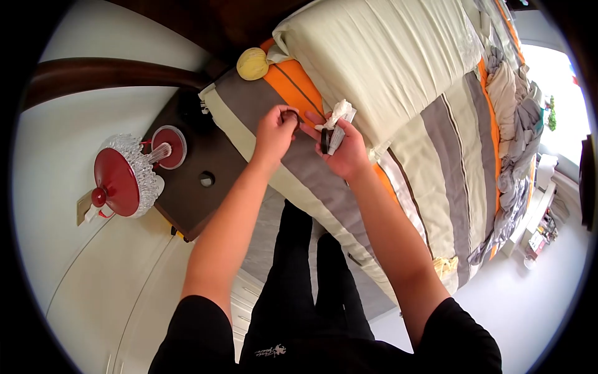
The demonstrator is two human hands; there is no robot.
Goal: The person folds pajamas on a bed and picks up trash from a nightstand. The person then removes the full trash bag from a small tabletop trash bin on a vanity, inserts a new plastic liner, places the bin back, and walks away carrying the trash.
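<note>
My left hand (273, 136) is closed, with its thumb and fingers pinching a small dark, rounded item (291, 118) that I cannot identify. Just to its right, my right hand (350, 154) is turned palm up. Across its palm lie a crumpled white tissue (340, 111), a flat whitish packet (339, 138) with print too small to read, and a small black object (326, 141); the fingers curl partly round them. Both hands are above the striped bed cover (309, 167), and the fingertips of the two hands nearly meet.
A cream pillow (380, 56) and a yellow round object (252, 64) lie on the bed. On the left, a dark bedside table (187, 187) holds a red-shaded crystal lamp (118, 181) and a small black round item (206, 179). Crumpled bedding (511, 131) lies on the right.
</note>
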